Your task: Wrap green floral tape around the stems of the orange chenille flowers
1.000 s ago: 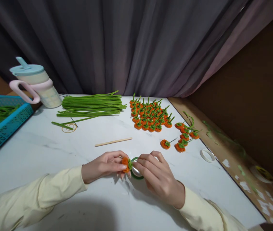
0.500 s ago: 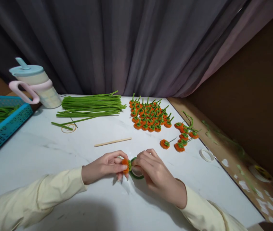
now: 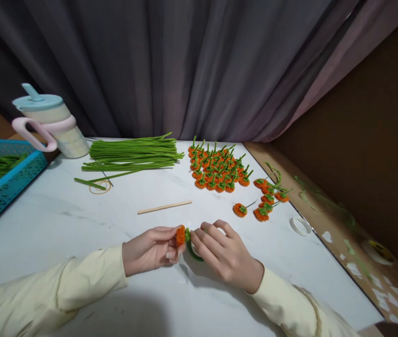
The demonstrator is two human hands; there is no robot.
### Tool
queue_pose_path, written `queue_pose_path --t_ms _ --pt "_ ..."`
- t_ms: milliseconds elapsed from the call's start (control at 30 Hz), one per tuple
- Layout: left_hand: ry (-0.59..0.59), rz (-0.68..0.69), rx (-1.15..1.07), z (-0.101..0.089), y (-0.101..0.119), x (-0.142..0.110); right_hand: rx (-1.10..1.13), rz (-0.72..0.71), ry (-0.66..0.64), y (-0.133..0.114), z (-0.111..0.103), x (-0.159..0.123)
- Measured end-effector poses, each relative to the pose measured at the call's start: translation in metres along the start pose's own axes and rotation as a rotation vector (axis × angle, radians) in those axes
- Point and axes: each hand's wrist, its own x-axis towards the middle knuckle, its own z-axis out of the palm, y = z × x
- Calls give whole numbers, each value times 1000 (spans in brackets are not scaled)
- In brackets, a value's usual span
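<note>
Between the thumb and fingers of my left hand [image 3: 155,248] is a small orange pipe-cleaner ornament [image 3: 180,235], turned on its side. Its green top [image 3: 187,234] points towards my right hand [image 3: 228,252]. The fingers of that hand are bent and closed at the ornament's stem end, around a roll of green tape [image 3: 194,253]. My right fingers cover much of the roll, and the stem itself is hidden.
Beyond my hands lie a wooden stick [image 3: 164,207], green pipe cleaners [image 3: 133,152] and rows of finished orange ornaments [image 3: 216,168]. Looser ornaments [image 3: 267,199] and a white tape roll [image 3: 300,226] are at right. A tumbler [image 3: 56,121] and blue basket [image 3: 16,185] stand left.
My left hand has turned, its lower fingers curling under the ornament, which has shifted slightly left and up. My right hand and the green tape roll have shifted a little left.
</note>
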Motion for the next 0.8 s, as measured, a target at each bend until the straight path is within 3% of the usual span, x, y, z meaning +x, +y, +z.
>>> queue_pose_path --t_ms 200,800 --pt "-38 -48 -102 1 -1 -1 -13 -43 72 4 3 -2" --pt "-61 -92 -105 -5 0 -3 85 -38 51 8 3 -1"
